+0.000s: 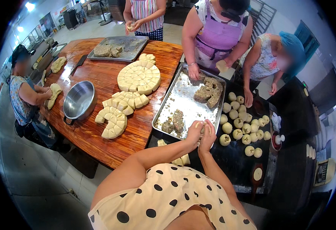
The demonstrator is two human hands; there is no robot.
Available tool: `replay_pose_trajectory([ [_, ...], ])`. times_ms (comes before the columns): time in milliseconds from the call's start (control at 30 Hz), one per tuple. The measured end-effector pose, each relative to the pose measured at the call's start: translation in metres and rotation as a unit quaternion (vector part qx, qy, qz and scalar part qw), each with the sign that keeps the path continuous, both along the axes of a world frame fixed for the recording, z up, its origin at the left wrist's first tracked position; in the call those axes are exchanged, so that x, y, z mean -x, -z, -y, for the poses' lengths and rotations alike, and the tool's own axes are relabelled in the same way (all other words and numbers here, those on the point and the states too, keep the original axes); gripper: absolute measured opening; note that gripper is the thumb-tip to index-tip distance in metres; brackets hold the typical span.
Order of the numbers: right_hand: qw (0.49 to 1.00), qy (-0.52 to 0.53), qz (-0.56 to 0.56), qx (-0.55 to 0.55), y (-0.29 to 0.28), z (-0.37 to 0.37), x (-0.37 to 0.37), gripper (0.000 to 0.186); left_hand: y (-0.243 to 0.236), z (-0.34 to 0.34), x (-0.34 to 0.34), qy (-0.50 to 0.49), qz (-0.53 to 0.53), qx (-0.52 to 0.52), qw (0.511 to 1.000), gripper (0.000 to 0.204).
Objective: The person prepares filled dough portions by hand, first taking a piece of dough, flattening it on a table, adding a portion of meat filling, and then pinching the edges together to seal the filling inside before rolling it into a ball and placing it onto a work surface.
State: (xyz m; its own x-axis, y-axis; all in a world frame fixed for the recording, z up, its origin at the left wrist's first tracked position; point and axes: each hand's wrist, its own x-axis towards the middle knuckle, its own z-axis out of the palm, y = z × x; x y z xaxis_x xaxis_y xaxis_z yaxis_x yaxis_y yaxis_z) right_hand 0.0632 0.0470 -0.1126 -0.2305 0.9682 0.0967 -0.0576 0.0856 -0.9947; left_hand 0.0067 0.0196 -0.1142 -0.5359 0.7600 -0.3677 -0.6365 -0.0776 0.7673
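Close together over the near right corner of a metal tray, my left hand and my right hand are closed around a small piece of dough. What looks like brown filling shows in it; most of it is hidden by my fingers. On the tray beside my left hand lie lumps of chunky brown filling, and a bigger mound of filling sits toward the far right. Cut dough pieces lie just below my left forearm. To the right of my hands, several round filled buns stand on a black surface.
Cut dough, a steel bowl, a knife and another tray occupy the wooden table. Co-workers stand left and across; one holds a dough wrapper, another reaches toward the buns. A wooden paddle lies at right.
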Motion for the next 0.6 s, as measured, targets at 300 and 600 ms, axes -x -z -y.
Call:
replay_pose_trajectory([
  [300, 0.991, -0.084, 0.103, -0.020, -0.027, -0.001, -0.009, 0.040, -0.011, 0.008, 0.011, 0.072, -0.026, 0.096, 0.992, 0.060],
  [600, 0.993, 0.015, -0.109, 0.035, -0.026, 0.003, 0.002, 0.031, -0.074, 0.028, 0.025, 0.088, 0.131, -0.004, 0.988, 0.060],
])
